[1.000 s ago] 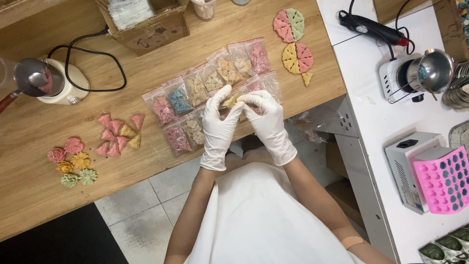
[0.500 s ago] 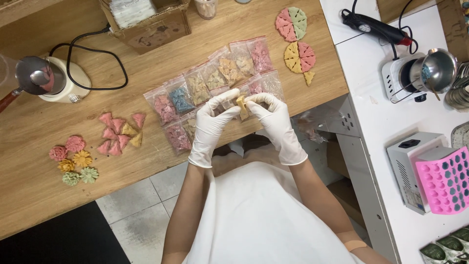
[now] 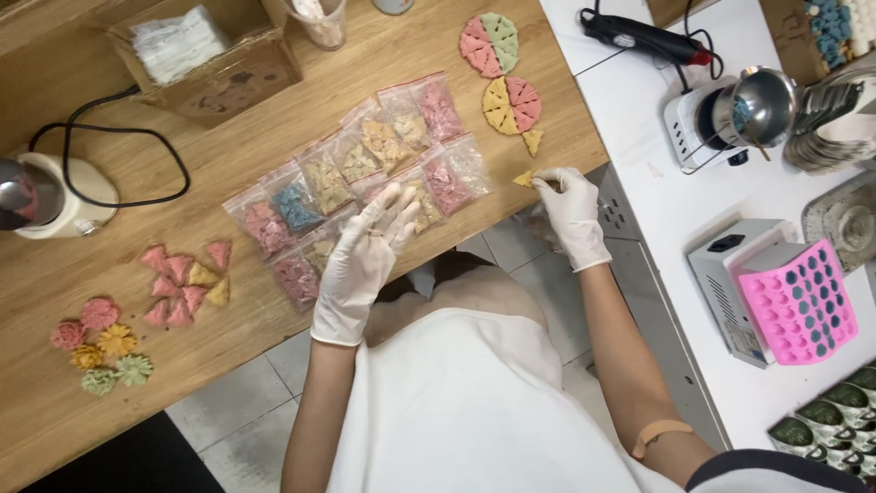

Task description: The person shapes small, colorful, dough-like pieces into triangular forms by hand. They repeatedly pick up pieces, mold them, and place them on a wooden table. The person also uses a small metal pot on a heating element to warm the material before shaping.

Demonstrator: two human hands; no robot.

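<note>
Left hand [image 3: 365, 257] in white glove, center frame: fingers spread flat, gripping nothing, resting on the clear plastic zip bags of coloured wedge pieces [image 3: 356, 183] laid in rows on the wooden tabletop [image 3: 228, 146]. Right hand [image 3: 570, 208], also gloved, right of center near tabletop edge: fingers pinched on a small yellow wedge-shaped piece [image 3: 524, 178]. Just above it, two round discs made of pink, yellow & green wedges [image 3: 502, 73]. Lower left: loose pink & yellow wedges [image 3: 187, 283] w/ small flower-shaped pieces [image 3: 100, 347] beside them.

Bright, even overhead light, soft faint shadows, mild glare on white surfaces, slight edge softness.
</note>
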